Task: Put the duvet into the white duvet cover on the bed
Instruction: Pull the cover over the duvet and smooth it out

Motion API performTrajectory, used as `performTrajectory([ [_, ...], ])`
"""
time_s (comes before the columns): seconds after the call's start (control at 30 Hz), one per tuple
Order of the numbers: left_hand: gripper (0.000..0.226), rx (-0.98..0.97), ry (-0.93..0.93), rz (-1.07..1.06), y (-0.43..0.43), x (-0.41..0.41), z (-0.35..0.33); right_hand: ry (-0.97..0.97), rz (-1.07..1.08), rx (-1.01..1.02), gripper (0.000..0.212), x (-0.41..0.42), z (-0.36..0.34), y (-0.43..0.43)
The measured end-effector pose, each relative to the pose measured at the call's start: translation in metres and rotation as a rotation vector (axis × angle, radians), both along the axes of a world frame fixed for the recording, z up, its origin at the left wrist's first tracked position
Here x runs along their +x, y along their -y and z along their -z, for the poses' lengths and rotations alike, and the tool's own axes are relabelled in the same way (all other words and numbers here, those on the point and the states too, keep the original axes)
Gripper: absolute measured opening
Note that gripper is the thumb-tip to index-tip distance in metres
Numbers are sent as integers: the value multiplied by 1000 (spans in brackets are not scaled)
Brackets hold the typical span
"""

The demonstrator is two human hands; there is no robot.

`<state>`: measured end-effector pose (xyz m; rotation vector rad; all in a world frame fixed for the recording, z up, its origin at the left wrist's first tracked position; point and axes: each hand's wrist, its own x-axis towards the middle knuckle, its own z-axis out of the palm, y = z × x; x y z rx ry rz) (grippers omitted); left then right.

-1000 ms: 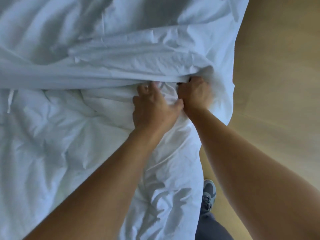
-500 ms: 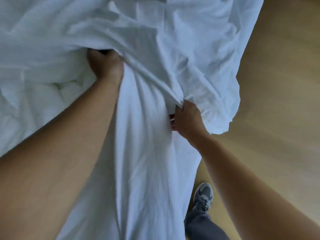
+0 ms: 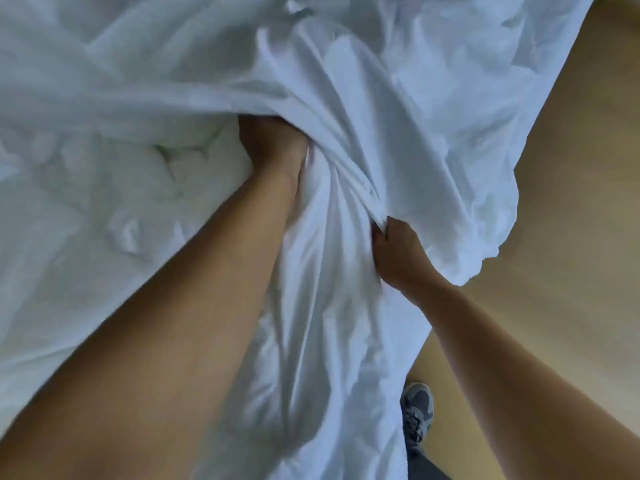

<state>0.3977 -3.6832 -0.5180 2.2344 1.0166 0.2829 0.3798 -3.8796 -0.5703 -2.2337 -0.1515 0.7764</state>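
The white duvet cover lies crumpled over the upper and right part of the bed, its edge hanging off the bed's right side. The puffy white duvet shows at the left, under the cover's raised edge. My left hand reaches under that edge, its fingers hidden inside the cover. Lower and to the right, my right hand grips a bunched fold of the cover. A long stretch of white fabric runs down between my two forearms.
A light wooden floor runs along the right side of the bed. My grey shoe and trouser leg stand on it close to the bed's edge.
My left hand went from beside the right hand up under the cover's edge, then came back toward the middle. The right hand dropped lower, gripping the cover, which bunched between the arms.
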Motion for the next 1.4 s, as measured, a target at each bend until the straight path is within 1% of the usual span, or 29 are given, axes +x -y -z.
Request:
performTrajectory([
  [0.03, 43, -40, -7, -26, -9, 6, -4, -20, 26, 36, 29, -2, -3, -5],
  [0.1, 42, -138, 54, 89, 10, -13, -19, -92, 114, 118, 23, -5, -12, -11],
  [0.13, 41, -121, 46, 182, 28, -33, -23, -123, 149, 135, 21, -5, -16, -11],
  [0.2, 51, -12, 24, 217, 69, -93, -14, -148, 183, 129, 24, -7, -23, -6],
  [0.27, 85, 31, -231, 106, 114, -162, -14, -148, 173, 125, 26, -7, -27, -7],
  [0.3, 89, 19, -322, 136, 128, -175, -14, -127, 131, 106, 25, -6, -27, -10],
  [0.37, 54, -80, -336, 194, 116, -160, 7, -68, 55, 23, 26, -5, -25, -14],
  [0.4, 37, -111, -270, 175, 105, -139, 17, -64, 56, 7, 29, -6, -22, -13],
  [0.43, 34, -82, -151, 108, 78, -110, 21, -87, 89, 28, 30, -6, -19, -10],
  [0.47, 41, -61, -127, 108, 45, -80, 21, -143, 137, 69, 28, -5, -14, -6],
  [0.53, 46, -170, 5, -122, -5, -47, 10, -269, 228, 132, 27, -8, -8, -3],
  [0.57, 45, -160, 30, -141, -20, -41, 16, -270, 233, 132, 27, -10, -7, -4],
  [0.63, 43, -123, 25, -44, -13, -52, 18, -249, 223, 118, 26, -16, -8, -9],
  [0.67, 47, -146, 73, -24, -2, -65, 19, -250, 234, 117, 25, -19, -10, -11],
  [0.7, 58, -122, 36, 23, 18, -88, 22, -243, 228, 92, 28, -22, -13, -12],
  [0.77, 101, 78, -230, 150, 74, -164, 20, -201, 168, 35, 34, -28, -13, -14],
  [0.8, 118, 183, -346, 204, 100, -199, 17, -167, 121, 7, 31, -29, -10, -15],
  [0.83, 121, 215, -446, 243, 114, -222, 15, -133, 83, -24, 24, -29, -10, -16],
  [0.87, 111, 169, -510, 275, 115, -229, 21, -107, 62, -42, 19, -28, -7, -15],
  [0.93, 67, 105, -486, 282, 96, -209, 31, -78, 17, -73, 14, -27, -6, -12],
  [0.97, 47, 80, -412, 246, 80, -186, 30, -48, -16, -110, 13, -29, -6, -8],
  [1.03, 23, 97, -177, 108, 47, -137, 15, 35, -63, -97, 31, -33, -7, 4],
  [1.1, 22, 146, 33, 31, 20, -95, -8, 54, -176, -33, 37, -46, -12, 9],
  [1.13, 25, 142, 54, 64, 12, -78, -17, -10, -171, -17, 25, -54, -14, 12],
  [1.17, 27, 111, -15, 153, 8, -67, -21, -93, -76, -24, 27, -60, -16, 16],
  [1.2, 30, 82, -158, 276, 9, -63, -23, -104, -1, -15, 32, -69, -14, 23],
  [1.3, 43, 62, -561, 719, 32, -100, -31, -69, -101, -226, 22, -98, -23, 47],
  [1.37, 36, 32, -717, 1017, 41, -135, -49, -54, -60, -241, 20, -105, -29, 51],
  [1.4, 27, -9, -843, 1135, 41, -145, -60, -28, -59, -281, 8, -102, -30, 48],
])
